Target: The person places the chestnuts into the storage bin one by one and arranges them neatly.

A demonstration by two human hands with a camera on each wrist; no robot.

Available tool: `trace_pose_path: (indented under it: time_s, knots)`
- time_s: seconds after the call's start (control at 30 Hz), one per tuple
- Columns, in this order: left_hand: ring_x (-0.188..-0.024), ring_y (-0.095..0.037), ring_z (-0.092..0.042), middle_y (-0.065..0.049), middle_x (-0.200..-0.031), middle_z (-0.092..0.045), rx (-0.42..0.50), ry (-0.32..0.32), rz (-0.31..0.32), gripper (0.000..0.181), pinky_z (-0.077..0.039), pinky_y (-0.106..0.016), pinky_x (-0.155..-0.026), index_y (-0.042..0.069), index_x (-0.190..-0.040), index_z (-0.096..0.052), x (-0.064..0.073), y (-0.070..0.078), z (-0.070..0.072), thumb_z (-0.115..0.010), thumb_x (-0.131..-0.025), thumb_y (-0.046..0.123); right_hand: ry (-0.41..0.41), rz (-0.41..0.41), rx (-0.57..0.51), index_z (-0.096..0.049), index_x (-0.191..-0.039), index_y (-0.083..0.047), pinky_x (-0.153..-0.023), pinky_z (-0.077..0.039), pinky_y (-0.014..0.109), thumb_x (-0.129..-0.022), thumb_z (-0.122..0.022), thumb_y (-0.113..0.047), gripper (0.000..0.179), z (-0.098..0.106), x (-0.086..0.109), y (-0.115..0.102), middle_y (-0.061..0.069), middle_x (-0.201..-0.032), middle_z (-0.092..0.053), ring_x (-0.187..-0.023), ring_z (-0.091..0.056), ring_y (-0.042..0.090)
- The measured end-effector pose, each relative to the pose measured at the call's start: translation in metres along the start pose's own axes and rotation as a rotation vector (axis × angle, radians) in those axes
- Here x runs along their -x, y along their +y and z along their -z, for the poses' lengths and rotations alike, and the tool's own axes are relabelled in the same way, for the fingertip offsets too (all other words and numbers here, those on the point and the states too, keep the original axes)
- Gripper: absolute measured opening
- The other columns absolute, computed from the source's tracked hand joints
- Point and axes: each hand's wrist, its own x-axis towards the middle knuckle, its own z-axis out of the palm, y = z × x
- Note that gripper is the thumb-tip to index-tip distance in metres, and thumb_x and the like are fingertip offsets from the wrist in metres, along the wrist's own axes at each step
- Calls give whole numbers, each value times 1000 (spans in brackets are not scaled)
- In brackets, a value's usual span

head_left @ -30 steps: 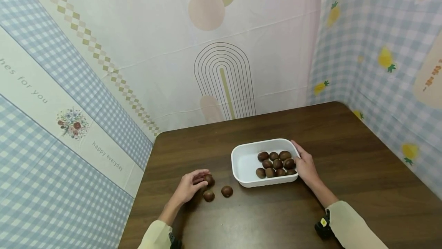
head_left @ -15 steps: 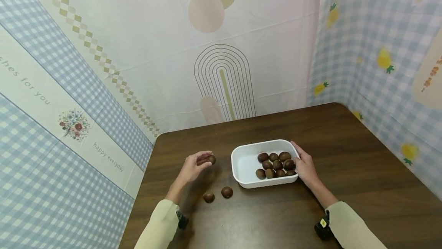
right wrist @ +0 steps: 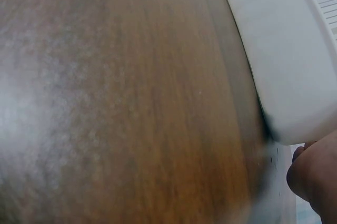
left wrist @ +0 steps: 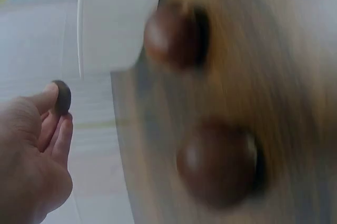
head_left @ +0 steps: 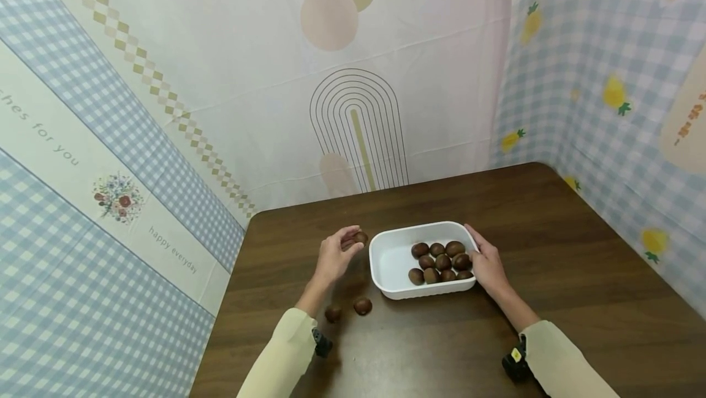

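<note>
In the head view my left hand (head_left: 333, 258) pinches a brown chestnut (head_left: 361, 238) between thumb and fingertips, just outside the left rim of a white rectangular dish (head_left: 390, 263). The left wrist view shows that held chestnut (left wrist: 63, 98) edge-on at the fingertips. My right hand (head_left: 488, 264) grips the dish's right end, thumb over the rim and fingers along the outer side. Inside the dish, several chestnuts (head_left: 443, 262) are gathered toward the right half. Two loose chestnuts, one nearer the left (head_left: 333, 313) and one nearer the dish (head_left: 362, 306), lie on the table.
The dark wooden table (head_left: 430, 349) meets patterned cloth hangings at its back and sides. A black wrist camera (head_left: 322, 343) sits at the left sleeve, and another camera (head_left: 516, 363) at the right one.
The left hand has picked up a chestnut from the table and carried it forward and right to beside the dish. The right hand and dish have stayed put.
</note>
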Motion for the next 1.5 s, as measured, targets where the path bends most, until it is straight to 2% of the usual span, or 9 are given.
trace_pose_path:
  time_s: [0.1, 0.3, 0.53, 0.73, 0.87, 1.0, 1.07, 1.17, 1.5]
  knots:
    - [-119, -31, -71, -18, -131, -72, -10, 3, 22, 41, -57, -28, -98, -4, -134, -69, 0, 11, -16, -80, -95, 3, -3, -4, 0, -39, -163, -2, -123, -27, 50, -91, -41, 14, 73, 1, 0, -1, 20, -167, -37, -152, -32, 36]
    - [-117, -27, -73, -16, -128, -74, -40, 6, 55, 39, -58, -26, -95, -1, -132, -71, 1, 28, -44, -81, -95, 8, -4, -10, -7, -39, -163, -2, -124, -27, 52, -91, -41, 14, 73, 0, 0, -3, 20, -167, -37, -152, -32, 37]
    - [-109, -24, -76, -13, -121, -77, -114, 4, 86, 37, -60, -29, -92, 1, -128, -74, 3, 43, -67, -83, -94, 12, -8, -9, -7, -39, -163, -1, -123, -28, 55, -91, -41, 14, 73, 0, 2, -4, 22, -166, -37, -151, -33, 37]
    - [-99, -18, -79, -8, -111, -80, -249, -26, 66, 35, -59, -37, -97, 4, -124, -77, 2, 49, -79, -86, -92, 15, -14, 3, -6, -38, -163, 0, -122, -29, 56, -91, -41, 14, 73, 1, 2, -4, 23, -166, -37, -151, -34, 39]
    - [-97, -16, -79, -7, -110, -81, -276, -59, 82, 35, -57, -40, -100, 3, -123, -77, 3, 52, -87, -86, -91, 13, -13, 5, 0, -39, -163, 0, -121, -30, 54, -91, -42, 14, 73, 1, 2, -3, 23, -165, -38, -150, -35, 39]
    - [-95, -15, -78, -8, -109, -81, -293, -81, 86, 34, -57, -38, -96, 1, -120, -77, 3, 56, -94, -86, -89, 10, -5, 8, -8, -40, -162, 0, -121, -29, 55, -91, -42, 15, 73, 1, 1, -4, 22, -165, -39, -150, -35, 38]
    - [-95, -15, -77, -8, -108, -81, -298, -88, 95, 32, -57, -32, -93, -1, -118, -77, 3, 57, -98, -86, -88, 7, -2, 6, -9, -40, -162, 0, -121, -29, 56, -90, -42, 15, 73, 1, 2, -4, 22, -165, -39, -150, -35, 37]
    - [-95, -17, -77, -10, -106, -81, -323, -83, 100, 32, -57, -28, -89, -2, -115, -77, 3, 57, -103, -87, -86, 4, -5, -2, -12, -40, -162, -1, -122, -28, 57, -91, -42, 14, 73, 1, 2, -5, 22, -166, -38, -151, -34, 37]
    - [-100, -22, -76, -5, -101, -82, -433, -55, 171, 32, -58, -34, -88, 2, -112, -79, 3, 58, -114, -90, -83, 8, -14, -10, -25, -37, -163, 0, -123, -27, 56, -92, -41, 15, 73, 0, 2, -3, 22, -167, -35, -152, -31, 37]
